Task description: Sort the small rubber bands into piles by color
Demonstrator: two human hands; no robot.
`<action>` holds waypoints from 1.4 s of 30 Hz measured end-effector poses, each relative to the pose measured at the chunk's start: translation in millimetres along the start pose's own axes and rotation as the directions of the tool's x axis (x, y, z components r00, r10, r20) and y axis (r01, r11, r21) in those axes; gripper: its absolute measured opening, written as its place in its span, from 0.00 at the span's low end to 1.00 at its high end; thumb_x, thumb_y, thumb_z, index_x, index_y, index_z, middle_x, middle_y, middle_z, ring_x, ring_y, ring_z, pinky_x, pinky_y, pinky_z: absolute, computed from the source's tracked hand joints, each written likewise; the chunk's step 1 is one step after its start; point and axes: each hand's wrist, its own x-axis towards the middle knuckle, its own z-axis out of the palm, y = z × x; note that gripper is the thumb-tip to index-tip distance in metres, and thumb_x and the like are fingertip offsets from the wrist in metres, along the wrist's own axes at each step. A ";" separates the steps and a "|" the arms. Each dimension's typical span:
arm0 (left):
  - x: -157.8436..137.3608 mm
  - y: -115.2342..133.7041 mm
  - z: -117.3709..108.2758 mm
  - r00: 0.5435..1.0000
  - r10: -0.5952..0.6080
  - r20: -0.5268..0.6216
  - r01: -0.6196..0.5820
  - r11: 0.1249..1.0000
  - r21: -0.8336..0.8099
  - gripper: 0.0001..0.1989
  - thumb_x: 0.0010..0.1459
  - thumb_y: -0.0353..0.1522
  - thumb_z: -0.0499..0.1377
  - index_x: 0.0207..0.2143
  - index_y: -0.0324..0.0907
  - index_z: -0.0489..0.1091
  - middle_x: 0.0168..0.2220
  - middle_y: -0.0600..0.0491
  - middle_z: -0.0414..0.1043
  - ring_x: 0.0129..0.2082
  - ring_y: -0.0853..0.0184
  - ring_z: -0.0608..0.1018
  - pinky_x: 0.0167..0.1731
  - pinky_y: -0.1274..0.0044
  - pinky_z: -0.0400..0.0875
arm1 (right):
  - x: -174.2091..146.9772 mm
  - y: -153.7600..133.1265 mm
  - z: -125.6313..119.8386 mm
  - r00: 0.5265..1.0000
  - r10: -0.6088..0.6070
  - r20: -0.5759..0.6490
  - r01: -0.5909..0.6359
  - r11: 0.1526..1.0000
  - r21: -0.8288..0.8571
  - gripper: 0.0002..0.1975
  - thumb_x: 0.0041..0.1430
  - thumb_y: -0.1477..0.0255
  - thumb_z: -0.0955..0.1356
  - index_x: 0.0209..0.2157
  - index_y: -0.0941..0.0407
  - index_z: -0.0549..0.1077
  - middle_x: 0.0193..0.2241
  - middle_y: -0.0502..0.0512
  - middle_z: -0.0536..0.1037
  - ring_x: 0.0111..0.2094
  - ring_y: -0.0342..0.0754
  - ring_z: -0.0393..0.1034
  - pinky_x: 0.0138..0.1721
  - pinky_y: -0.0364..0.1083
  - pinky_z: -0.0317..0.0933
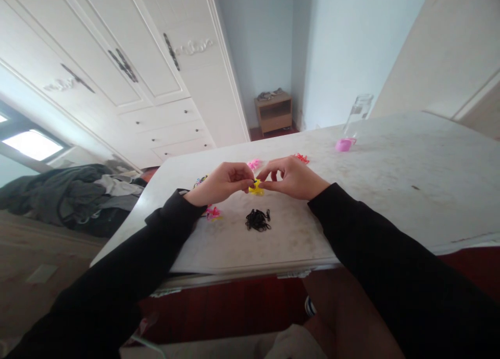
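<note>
My left hand [226, 184] and my right hand [292, 177] meet fingertip to fingertip above the table. Between them is a small black rubber band [254, 182], pinched by thumb and index finger on each side; its exact shape is too small to tell. Just behind and below the fingertips lies a heap of yellow rubber bands [257, 190], partly covered by the fingers. Nearer to me sits a loose pile of black rubber bands [258, 220]. Pink bands [253, 164] lie beyond my hands, with red bands [302, 158] behind my right hand.
Mixed coloured bands [200, 181] and a pink-red bunch [213, 212] lie by my left wrist. On the white table [390, 192], a clear glass bottle [358, 114] stands far right beside a pink object [344, 145]. Dark clothes [78, 197] are heaped left of the table.
</note>
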 end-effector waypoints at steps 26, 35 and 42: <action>-9.5 13.3 12.3 0.929 0.223 0.296 -0.302 0.919 0.255 0.04 0.64 0.31 0.68 0.36 0.42 0.84 0.36 0.49 0.78 0.33 0.68 0.77 0.37 0.75 0.75 | 1.9 -0.4 -7.9 0.906 0.041 -0.420 -0.147 0.964 -0.222 0.06 0.53 0.76 0.69 0.25 0.54 0.70 0.24 0.51 0.75 0.28 0.46 0.65 0.35 0.48 0.58; -11.3 11.4 12.6 0.917 0.218 0.334 -0.309 0.917 0.252 0.09 0.66 0.34 0.67 0.45 0.42 0.85 0.39 0.46 0.80 0.35 0.66 0.78 0.39 0.74 0.76 | -0.7 1.5 -35.9 0.890 0.143 -0.433 -0.244 0.952 -0.187 0.05 0.51 0.76 0.70 0.23 0.55 0.73 0.24 0.52 0.76 0.29 0.48 0.68 0.35 0.49 0.58; -11.6 9.9 15.8 0.887 0.207 0.413 -0.326 0.914 0.243 0.13 0.68 0.34 0.66 0.53 0.43 0.84 0.42 0.45 0.78 0.38 0.64 0.78 0.41 0.73 0.76 | -12.7 9.4 -55.2 0.942 0.255 -0.219 -0.303 0.926 -0.225 0.04 0.49 0.75 0.71 0.22 0.56 0.75 0.24 0.52 0.77 0.30 0.48 0.69 0.34 0.48 0.58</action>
